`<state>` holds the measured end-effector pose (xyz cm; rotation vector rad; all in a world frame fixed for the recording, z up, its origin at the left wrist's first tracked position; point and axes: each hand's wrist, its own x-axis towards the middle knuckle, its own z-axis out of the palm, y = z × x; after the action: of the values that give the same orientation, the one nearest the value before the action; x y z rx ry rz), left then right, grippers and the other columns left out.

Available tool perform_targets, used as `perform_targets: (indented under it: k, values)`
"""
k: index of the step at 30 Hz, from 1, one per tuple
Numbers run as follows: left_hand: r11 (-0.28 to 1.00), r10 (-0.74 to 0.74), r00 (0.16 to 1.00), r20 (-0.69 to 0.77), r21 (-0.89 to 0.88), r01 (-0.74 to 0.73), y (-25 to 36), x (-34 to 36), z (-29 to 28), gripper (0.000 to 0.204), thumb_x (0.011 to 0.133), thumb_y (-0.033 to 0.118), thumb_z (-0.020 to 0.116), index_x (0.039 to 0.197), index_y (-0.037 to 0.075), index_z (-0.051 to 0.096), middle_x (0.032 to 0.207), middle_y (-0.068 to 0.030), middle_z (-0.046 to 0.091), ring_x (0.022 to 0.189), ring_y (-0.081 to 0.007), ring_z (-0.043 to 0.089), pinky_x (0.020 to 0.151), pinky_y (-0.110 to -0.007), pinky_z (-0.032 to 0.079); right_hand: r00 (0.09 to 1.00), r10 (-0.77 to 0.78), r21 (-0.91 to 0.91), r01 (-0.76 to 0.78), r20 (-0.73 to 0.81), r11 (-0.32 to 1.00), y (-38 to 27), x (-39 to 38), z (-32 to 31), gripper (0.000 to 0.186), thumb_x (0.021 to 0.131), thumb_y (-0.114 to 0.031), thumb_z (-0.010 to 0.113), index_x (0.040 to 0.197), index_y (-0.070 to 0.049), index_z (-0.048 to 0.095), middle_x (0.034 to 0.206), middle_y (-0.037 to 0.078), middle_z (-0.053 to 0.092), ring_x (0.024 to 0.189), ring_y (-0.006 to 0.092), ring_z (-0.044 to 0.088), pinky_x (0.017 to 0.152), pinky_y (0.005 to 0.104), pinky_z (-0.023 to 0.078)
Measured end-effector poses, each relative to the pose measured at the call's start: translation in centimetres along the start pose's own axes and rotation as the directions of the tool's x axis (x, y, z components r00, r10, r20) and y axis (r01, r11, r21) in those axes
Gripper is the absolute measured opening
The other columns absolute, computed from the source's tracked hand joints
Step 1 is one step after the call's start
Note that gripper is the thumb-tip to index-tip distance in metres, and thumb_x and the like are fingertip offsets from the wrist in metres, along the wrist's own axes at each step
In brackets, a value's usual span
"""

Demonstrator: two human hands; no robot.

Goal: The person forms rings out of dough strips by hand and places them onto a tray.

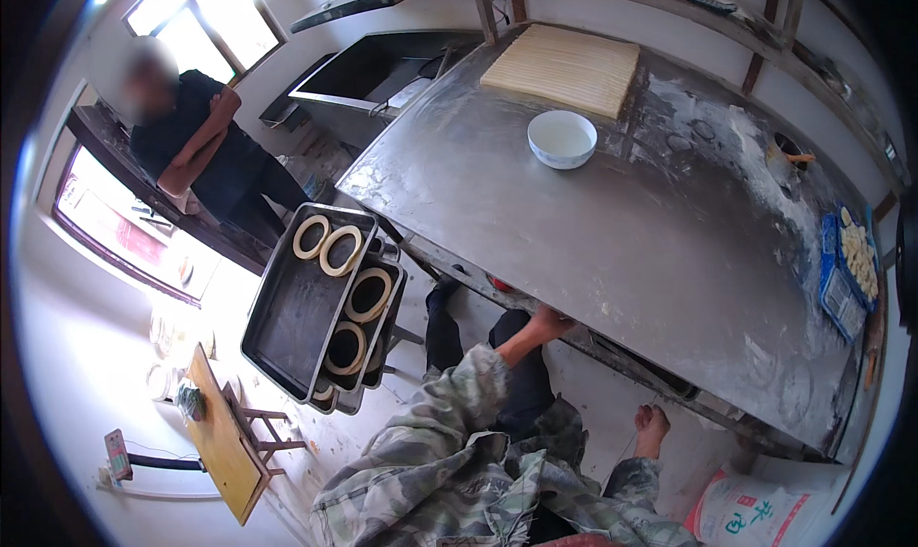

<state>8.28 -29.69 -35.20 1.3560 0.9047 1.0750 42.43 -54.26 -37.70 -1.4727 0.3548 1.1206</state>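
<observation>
My left hand [543, 325] touches the near edge of the large steel table [669, 251]; its fingertips are hidden there. My right hand [651, 423] hangs lower and to the right, below the edge, with fingers curled and nothing visible in them. A white bowl [561, 138] sits toward the back of the table, near a pale sheet of scored dough [560, 69]. To the left of my left hand, stacked dark trays [287, 337] stand with rings of dough [339, 250] in them.
A person [201, 150] with folded arms stands back left, beside a metal sink [354, 69]. A small wooden table [228, 432] is lower left. A blue package with pale pieces [841, 289] lies at the table's right end; a white sack [746, 509] is at lower right.
</observation>
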Motion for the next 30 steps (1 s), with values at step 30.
perform_targets:
  k: [30]
  values:
    - [0.958, -0.027, 0.964, -0.265, 0.270, 0.101, 36.2, 15.7, -30.6, 0.045, 0.097, 0.031, 0.067, 0.125, -0.004, 0.067, 0.105, -0.0064, 0.071, 0.094, -0.0159, 0.070, 0.080, -0.029, 0.051, 0.163, 0.116, -0.193, 0.921, 0.980, 0.339, -15.4, -33.8, 47.4, 0.046, 0.097, -0.009, 0.061, 0.139, 0.008, 0.052, 0.123, 0.019, 0.069, 0.106, 0.0191, 0.069, 0.090, 0.0299, 0.056]
